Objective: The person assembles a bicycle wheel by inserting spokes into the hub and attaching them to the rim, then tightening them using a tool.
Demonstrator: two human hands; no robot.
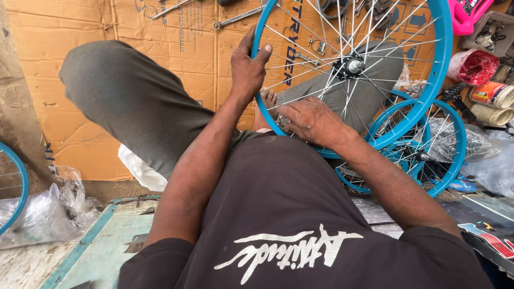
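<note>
Both the left hand (248, 67) and right hand (310, 122) grip the bright-blue, silver-spoked wheel rim (440, 69).

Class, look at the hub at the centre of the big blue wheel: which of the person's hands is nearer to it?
Right. The right hand rests on the spokes just below-left of the hub; the left hand grips the wheel's rim at its far left edge.

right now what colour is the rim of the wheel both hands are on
Bright blue rim with silver spokes, held by the left hand and right hand; head view shows it.
</note>
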